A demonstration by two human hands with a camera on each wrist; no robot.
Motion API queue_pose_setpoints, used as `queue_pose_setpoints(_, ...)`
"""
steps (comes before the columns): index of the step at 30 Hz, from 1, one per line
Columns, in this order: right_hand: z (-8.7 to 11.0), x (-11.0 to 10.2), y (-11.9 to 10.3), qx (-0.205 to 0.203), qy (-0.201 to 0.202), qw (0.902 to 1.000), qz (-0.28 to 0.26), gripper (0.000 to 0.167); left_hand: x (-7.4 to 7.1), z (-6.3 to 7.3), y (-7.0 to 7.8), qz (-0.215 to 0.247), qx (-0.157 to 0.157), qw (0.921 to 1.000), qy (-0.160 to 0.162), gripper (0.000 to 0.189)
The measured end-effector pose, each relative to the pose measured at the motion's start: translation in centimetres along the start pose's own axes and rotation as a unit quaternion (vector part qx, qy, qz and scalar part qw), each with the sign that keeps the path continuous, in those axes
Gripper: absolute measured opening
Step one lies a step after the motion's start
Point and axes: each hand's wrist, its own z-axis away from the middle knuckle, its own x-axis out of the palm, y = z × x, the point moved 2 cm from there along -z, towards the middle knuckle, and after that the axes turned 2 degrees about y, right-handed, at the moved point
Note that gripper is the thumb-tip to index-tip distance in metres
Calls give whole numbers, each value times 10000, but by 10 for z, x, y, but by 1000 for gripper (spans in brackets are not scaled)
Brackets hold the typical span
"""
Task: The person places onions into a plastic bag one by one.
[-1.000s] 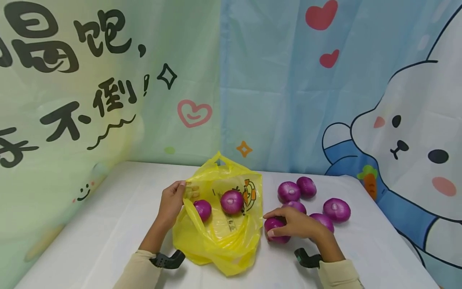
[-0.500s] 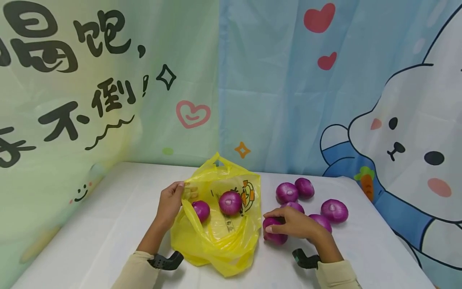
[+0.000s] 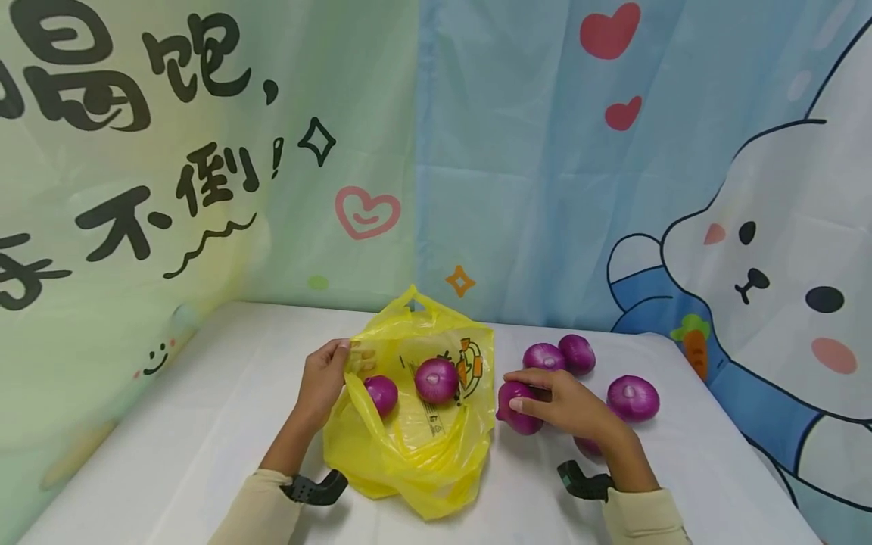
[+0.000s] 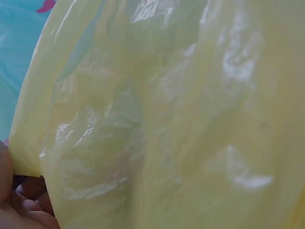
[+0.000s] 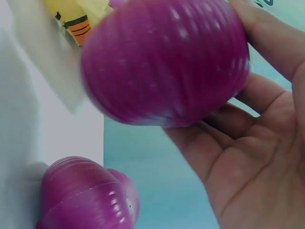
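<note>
My left hand [image 3: 323,384] pinches one yellow plastic bag [image 3: 409,473], two round purple onions [image 3: 437,381] inside; right hand [image 3: 574,407] curled round a third onion [image 3: 518,410], four other onions [image 3: 633,399] showing on white table [image 3: 204,393].

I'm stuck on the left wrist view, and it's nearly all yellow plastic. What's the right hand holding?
Observer: The right hand is gripping a purple onion.

Operator: Is anything inside the yellow bag?

Observer: Yes, the head view shows two onions in the yellow bag.

Operator: Anything lying outside it?

Observer: Several loose onions sit on the white table, to the right of the bag.
</note>
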Motion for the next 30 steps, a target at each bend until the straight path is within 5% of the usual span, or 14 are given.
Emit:
queue_pose_setpoints(8, -3, -4, -6, -88, 994, 9946, -269, 54, 4, -6, 2, -1, 68, 10000, -26, 39)
queue_pose_setpoints(13, -12, -3, -15, -206, 1194, 9919, -392, 57, 5, -7, 1, -22, 46, 10000, -34, 39)
queue_pose_setpoints(22, -46, 10, -37, -757, 684, 9839, -1466, 48, 3, -4, 1, -46, -20, 10000, -19, 39)
queue_pose_setpoints(30, -78, 29, -47, -979, 65, 9845, -1453, 45, 3, 0, 1, 117, -47, 9999, -38, 39)
